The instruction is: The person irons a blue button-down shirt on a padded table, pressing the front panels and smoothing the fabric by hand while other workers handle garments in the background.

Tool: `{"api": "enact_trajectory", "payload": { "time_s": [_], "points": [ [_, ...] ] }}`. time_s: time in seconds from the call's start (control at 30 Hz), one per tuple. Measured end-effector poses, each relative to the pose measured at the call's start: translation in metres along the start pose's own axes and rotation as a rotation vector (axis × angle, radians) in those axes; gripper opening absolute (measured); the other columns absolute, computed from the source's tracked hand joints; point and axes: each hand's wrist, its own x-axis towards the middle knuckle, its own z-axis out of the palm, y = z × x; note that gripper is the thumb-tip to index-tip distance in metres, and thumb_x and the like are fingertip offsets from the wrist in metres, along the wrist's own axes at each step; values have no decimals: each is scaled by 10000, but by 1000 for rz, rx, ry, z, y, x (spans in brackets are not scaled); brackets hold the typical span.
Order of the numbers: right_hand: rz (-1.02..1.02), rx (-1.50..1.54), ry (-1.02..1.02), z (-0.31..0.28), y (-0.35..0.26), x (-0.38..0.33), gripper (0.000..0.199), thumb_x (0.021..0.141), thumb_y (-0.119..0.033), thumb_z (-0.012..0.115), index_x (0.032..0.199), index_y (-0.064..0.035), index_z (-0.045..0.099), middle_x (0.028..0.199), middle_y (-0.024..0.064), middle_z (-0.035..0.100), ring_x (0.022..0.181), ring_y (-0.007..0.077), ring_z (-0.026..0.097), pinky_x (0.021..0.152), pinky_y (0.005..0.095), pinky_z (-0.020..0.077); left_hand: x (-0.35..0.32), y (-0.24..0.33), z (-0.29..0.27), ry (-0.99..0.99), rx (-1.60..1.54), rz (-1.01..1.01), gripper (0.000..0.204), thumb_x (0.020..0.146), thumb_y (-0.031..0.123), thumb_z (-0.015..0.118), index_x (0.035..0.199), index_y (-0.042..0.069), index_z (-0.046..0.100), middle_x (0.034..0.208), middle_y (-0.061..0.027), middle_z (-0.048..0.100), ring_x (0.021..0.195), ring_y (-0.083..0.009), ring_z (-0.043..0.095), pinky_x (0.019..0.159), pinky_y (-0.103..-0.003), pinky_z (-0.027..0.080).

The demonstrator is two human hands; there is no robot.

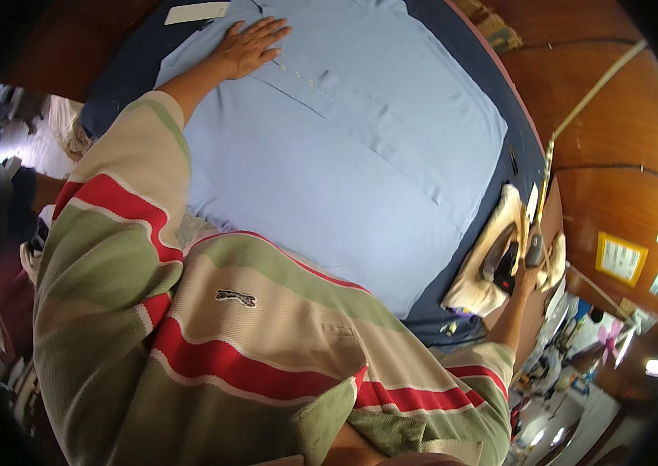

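A light blue button-front shirt (329, 155) lies spread over a dark blue cloth cover (430, 314) on the table. My left hand (250, 50) rests flat on its far left part, fingers spread, beside the line of buttons. Off to the right, my right hand (527, 278) is closed around the grey handle of an iron (497, 252). Part of the grip is hidden. The iron sits over a folded cream cloth pad (473, 276), and a pale cord or hose (577, 113) rises from near its handle.
A white card (197, 12) lies at the table's far left edge. Brown wood panelling (616, 140) stands along the right, with a yellow-framed notice (621, 259) on it. Beyond the lower right are cluttered goods and a pink fan (609, 335).
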Motion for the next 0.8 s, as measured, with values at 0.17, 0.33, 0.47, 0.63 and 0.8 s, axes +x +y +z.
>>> {"api": "enact_trajectory", "payload": {
  "time_s": [0.17,0.33,0.47,0.63,0.8],
  "points": [
    [84,137,-248,8,16,51,588,690,-330,699,1089,55,502,986,203,604,859,330,586,738,402,456,-3,3,-9,-41,-7,-26,492,960,377,284,1432,307,164,1493,85,149,1375,-110,124,1114,-450,82],
    [333,482,-460,-6,11,49,615,651,-224,736,1163,31,509,916,96,583,685,126,535,558,273,439,-1,4,-6,-51,-9,-18,492,959,374,284,1432,300,171,1494,81,147,1375,-114,124,1116,-449,78],
    [-259,529,-270,-21,-38,15,542,677,-198,708,1137,31,533,902,113,611,734,195,584,641,313,465,0,2,-6,-36,40,-23,492,958,403,269,1430,323,154,1493,98,139,1372,-95,116,1119,-441,86],
    [-635,219,-329,-38,-167,2,541,698,-202,683,1174,-19,504,945,251,623,877,366,630,737,393,492,1,1,-8,-74,33,-24,490,960,400,258,1432,322,149,1495,102,124,1374,-92,104,1120,-432,83],
    [-1044,239,-289,-26,-320,-6,532,697,-240,678,1178,-95,503,914,243,631,872,391,614,752,427,488,-1,0,-9,-88,31,-32,493,961,421,251,1431,332,135,1497,106,110,1374,-86,94,1123,-435,74]
  ]
}}
